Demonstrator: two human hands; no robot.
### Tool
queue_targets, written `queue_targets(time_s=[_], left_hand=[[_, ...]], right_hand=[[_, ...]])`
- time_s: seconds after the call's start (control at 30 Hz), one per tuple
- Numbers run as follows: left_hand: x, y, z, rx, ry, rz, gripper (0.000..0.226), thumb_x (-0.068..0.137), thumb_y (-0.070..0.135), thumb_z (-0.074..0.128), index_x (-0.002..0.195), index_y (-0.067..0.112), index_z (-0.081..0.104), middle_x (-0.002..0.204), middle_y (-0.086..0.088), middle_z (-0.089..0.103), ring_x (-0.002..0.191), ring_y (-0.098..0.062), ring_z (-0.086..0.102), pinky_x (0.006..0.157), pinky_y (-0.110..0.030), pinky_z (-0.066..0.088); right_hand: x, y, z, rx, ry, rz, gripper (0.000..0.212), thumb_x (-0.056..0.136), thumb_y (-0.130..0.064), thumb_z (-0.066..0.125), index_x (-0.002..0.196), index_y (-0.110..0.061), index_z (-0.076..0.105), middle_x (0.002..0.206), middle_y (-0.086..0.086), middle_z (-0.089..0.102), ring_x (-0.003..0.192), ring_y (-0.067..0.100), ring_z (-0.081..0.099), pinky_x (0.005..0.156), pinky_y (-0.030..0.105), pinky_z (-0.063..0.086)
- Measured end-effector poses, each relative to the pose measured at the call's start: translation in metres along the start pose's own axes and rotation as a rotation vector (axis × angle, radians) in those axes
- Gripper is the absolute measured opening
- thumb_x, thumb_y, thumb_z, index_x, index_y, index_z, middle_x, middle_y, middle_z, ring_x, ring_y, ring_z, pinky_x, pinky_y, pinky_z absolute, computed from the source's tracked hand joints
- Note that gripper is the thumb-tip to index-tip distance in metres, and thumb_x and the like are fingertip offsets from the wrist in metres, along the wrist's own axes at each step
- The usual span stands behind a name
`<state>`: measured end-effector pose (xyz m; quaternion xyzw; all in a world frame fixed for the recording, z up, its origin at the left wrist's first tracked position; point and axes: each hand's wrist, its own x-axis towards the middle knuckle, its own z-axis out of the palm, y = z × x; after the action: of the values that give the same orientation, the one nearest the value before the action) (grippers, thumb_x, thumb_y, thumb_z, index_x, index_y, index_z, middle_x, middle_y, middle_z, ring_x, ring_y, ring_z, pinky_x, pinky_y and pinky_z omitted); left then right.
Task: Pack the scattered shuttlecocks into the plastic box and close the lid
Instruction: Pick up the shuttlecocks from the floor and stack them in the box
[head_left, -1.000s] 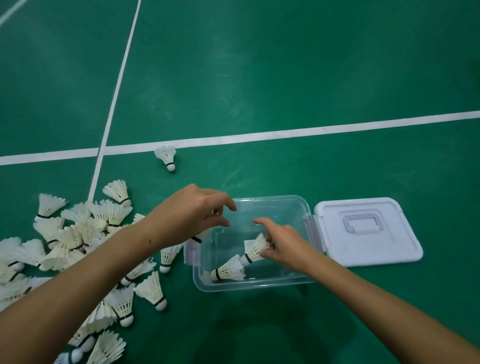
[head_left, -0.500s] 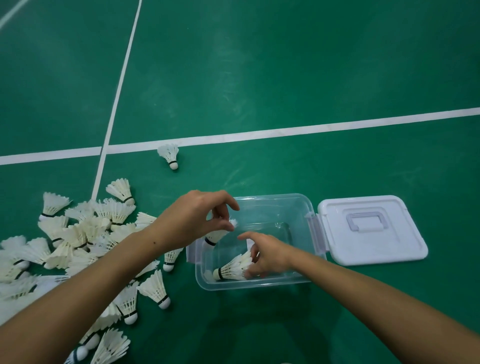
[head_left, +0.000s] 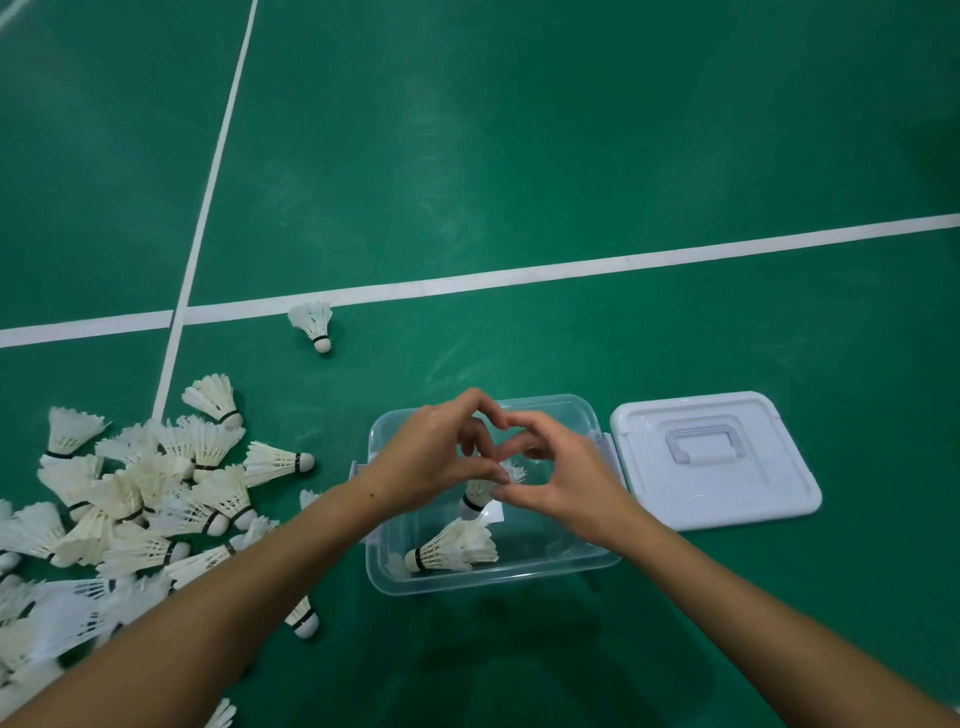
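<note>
A clear plastic box (head_left: 597, 558) stands open on the green floor, with two shuttlecocks (head_left: 452, 551) lying in its near left corner. Both hands meet above the box. My left hand (head_left: 431, 462) pinches a white shuttlecock (head_left: 478, 493) by its feathers, cork hanging down over the box. My right hand (head_left: 563, 480) has its thumb and curled fingertips on the same shuttlecock's feathers. The white lid (head_left: 717, 462) lies flat on the floor, right of the box, handle up. A pile of several shuttlecocks (head_left: 156, 493) spreads over the floor on the left.
One lone shuttlecock (head_left: 314, 325) lies beyond the box near a white court line (head_left: 571, 267). Another shuttlecock (head_left: 304, 621) lies under my left forearm, close to the box's left wall. Bare green court floor stretches beyond and to the right.
My right hand left its shuttlecock in the box and rose to meet my left hand. My left hand moved right over the box with its shuttlecock.
</note>
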<state>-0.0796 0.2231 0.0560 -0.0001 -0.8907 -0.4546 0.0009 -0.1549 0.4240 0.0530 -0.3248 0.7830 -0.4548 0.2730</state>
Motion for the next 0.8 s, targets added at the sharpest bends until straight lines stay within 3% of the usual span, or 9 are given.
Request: queue_targets(time_s=[0.13,0.27,0.37,0.47,0.63,0.8], left_hand=[[0.004,-0.002,0.01,-0.092,0.034,0.014,0.045,0.077,0.019,0.093,0.105,0.017,0.057,0.083,0.009,0.076,0.071,-0.015,0.068,0.071,-0.031,0.054],[0.003,-0.008,0.016,-0.094,0.047,-0.056,0.056,0.071,0.02,0.097,0.112,0.021,0.06,0.112,0.01,0.067,0.079,-0.014,0.07,0.073,-0.031,0.059],[-0.005,-0.024,0.022,-0.005,-0.096,-0.236,0.077,0.068,0.025,0.099,0.131,0.027,0.054,0.127,0.005,0.062,0.094,-0.011,0.067,0.079,-0.026,0.056],[-0.007,-0.037,0.029,0.108,-0.308,-0.399,0.096,0.069,0.024,0.098,0.148,0.026,0.043,0.137,-0.002,0.059,0.109,-0.017,0.062,0.091,-0.027,0.051],[-0.004,-0.043,0.044,0.199,-0.455,-0.489,0.099,0.071,0.015,0.096,0.152,0.022,0.039,0.135,-0.004,0.064,0.108,-0.02,0.06,0.101,-0.038,0.052],[-0.009,-0.048,0.054,0.177,-0.465,-0.517,0.091,0.071,0.015,0.096,0.146,0.019,0.044,0.116,0.001,0.072,0.098,-0.018,0.065,0.087,-0.031,0.052]], right_hand=[[0.0,0.011,0.002,-0.075,-0.013,0.065,0.074,0.082,-0.021,0.089,0.144,-0.037,0.051,0.091,-0.01,0.075,0.093,0.005,0.071,0.096,0.038,0.057],[-0.003,0.02,0.003,-0.283,-0.049,0.067,0.088,0.087,-0.023,0.084,0.154,-0.044,0.031,0.087,-0.007,0.067,0.08,0.012,0.067,0.082,0.044,0.059],[-0.004,0.022,0.002,-0.478,-0.098,0.102,0.096,0.09,-0.017,0.079,0.16,-0.04,0.017,0.081,-0.004,0.059,0.075,0.018,0.061,0.075,0.042,0.057],[-0.001,0.024,0.008,-0.577,-0.207,0.177,0.093,0.09,-0.007,0.073,0.16,-0.033,0.018,0.082,-0.001,0.055,0.076,0.023,0.057,0.072,0.042,0.054],[0.012,0.034,0.023,-0.442,-0.334,0.326,0.097,0.082,-0.004,0.08,0.16,-0.026,0.027,0.092,0.004,0.059,0.082,0.025,0.063,0.066,0.036,0.052],[0.017,0.045,0.032,-0.355,-0.415,0.395,0.102,0.076,-0.004,0.086,0.159,-0.027,0.03,0.097,-0.002,0.06,0.091,0.024,0.068,0.08,0.038,0.061]])
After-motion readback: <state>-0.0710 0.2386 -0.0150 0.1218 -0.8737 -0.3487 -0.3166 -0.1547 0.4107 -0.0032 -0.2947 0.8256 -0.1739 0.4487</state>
